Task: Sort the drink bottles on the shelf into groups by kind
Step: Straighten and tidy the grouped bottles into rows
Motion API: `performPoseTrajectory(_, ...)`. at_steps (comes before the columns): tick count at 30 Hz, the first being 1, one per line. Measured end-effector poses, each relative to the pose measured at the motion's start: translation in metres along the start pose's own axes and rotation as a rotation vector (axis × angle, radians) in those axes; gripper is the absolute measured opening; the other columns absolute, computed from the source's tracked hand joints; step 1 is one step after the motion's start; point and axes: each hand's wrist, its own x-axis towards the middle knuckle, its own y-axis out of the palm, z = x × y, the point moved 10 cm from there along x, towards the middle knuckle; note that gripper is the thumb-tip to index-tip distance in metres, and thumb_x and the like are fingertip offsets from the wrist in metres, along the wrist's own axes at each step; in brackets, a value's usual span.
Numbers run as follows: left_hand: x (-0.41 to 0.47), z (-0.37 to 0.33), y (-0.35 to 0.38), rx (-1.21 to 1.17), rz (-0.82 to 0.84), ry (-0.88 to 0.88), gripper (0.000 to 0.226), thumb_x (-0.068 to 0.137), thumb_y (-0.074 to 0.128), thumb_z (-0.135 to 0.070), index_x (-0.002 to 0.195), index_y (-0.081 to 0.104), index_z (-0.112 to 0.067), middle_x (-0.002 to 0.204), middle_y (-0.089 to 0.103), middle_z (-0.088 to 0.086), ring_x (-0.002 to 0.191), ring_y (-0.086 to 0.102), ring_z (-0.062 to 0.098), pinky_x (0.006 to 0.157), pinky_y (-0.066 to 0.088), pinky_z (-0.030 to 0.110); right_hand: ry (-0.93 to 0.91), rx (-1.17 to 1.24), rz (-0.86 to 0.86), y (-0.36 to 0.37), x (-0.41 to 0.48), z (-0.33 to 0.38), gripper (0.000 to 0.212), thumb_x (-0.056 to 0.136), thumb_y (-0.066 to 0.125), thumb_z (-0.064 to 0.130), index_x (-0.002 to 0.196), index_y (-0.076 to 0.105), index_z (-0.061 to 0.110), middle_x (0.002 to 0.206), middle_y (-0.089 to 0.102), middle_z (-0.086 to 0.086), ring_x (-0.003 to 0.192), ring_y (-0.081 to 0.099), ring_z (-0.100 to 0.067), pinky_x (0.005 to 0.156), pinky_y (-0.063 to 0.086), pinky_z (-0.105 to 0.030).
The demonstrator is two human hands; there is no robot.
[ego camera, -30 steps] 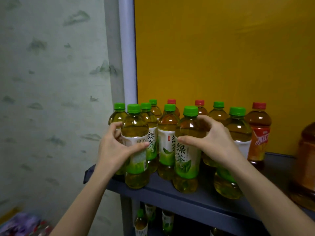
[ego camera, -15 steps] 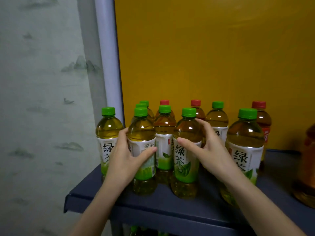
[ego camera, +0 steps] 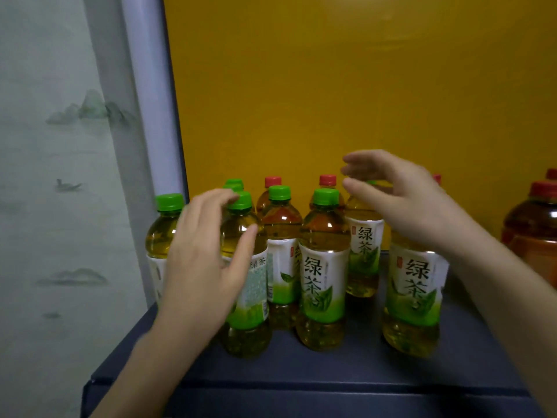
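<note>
Right, on the head camera I see the dark blue shelf (ego camera: 301, 384) backed by a yellow panel (ego camera: 331, 86), with a white post (ego camera: 150, 116) at its left rear corner and a patterned wall (ego camera: 45, 176) beyond. The far-left green tea bottle (ego camera: 164, 236) stands upright just beside that post, close to the shelf's left edge. I read the left hand (ego camera: 205, 263) as open, fingers spread and loosely bent in front of the front-left green tea bottle (ego camera: 250, 300), holding nothing; I cannot tell whether the thumb touches the bottle. Behind it stands the middle green tea bottle (ego camera: 281, 254), and just beside that the front-centre green tea bottle (ego camera: 324, 282), all upright and packed close. The right hand (ego camera: 401, 203) is open too, fingers straight and relaxed, raised at cap height in front of the rear green tea bottle (ego camera: 363, 251). The front-right green tea bottle (ego camera: 413, 297) stands apart from the front-centre one, with a bare lane of shelf between them. Two red-capped bottles (ego camera: 272, 182) sit at the back near the panel. A large brown jug (ego camera: 533, 236) stands well apart at the right edge of view. A bare strip of shelf runs between the front bottles and the shelf's front edge.
</note>
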Motion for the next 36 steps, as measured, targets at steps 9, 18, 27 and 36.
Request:
performPoseTrajectory(9,0.119,0.030,0.043,-0.050,0.378,-0.055,0.029,0.090,0.055,-0.033,0.110,0.060,-0.013,0.103,0.060,-0.001,0.096,0.057,0.017,0.081,0.045,0.029,0.043,-0.287,0.326,0.006,0.086,-0.037,0.042,0.087,0.058,0.032,0.126,0.051,0.016,0.121,0.059,-0.003,0.110,0.053,-0.015,0.094,0.045,-0.030)
performPoseTrajectory(18,0.125,0.082,0.145,0.221,1.082,-0.186,0.054,0.084,0.059,-0.041,0.124,0.049,-0.005,0.121,0.055,0.011,0.109,0.053,0.024,0.093,0.044,0.037,0.244,-0.352,0.641,0.043,0.113,-0.104,0.060,0.080,0.064,0.038,0.132,0.044,0.015,0.127,0.051,-0.003,0.114,0.049,-0.017,0.079,0.044,-0.021)
performPoseTrajectory(27,0.112,0.092,0.194,0.178,1.391,-0.140,0.024,0.084,0.065,-0.021,0.104,0.053,-0.017,0.094,0.058,0.001,0.083,0.056,0.013,0.083,0.047,0.033,0.309,-0.359,0.862,0.081,0.118,-0.122,0.058,0.074,0.072,0.033,0.124,0.049,0.017,0.121,0.057,-0.003,0.100,0.057,-0.014,0.083,0.049,-0.029)
performPoseTrajectory(36,0.109,0.089,0.211,0.008,1.393,-0.089,0.045,0.074,0.074,-0.004,0.113,0.053,-0.011,0.108,0.059,0.009,0.091,0.058,0.018,0.083,0.050,0.030,0.305,-0.301,1.023,0.111,0.113,-0.126,0.040,0.070,0.076,0.016,0.100,0.052,0.024,0.096,0.061,0.000,0.088,0.061,-0.021,0.078,0.055,-0.035)
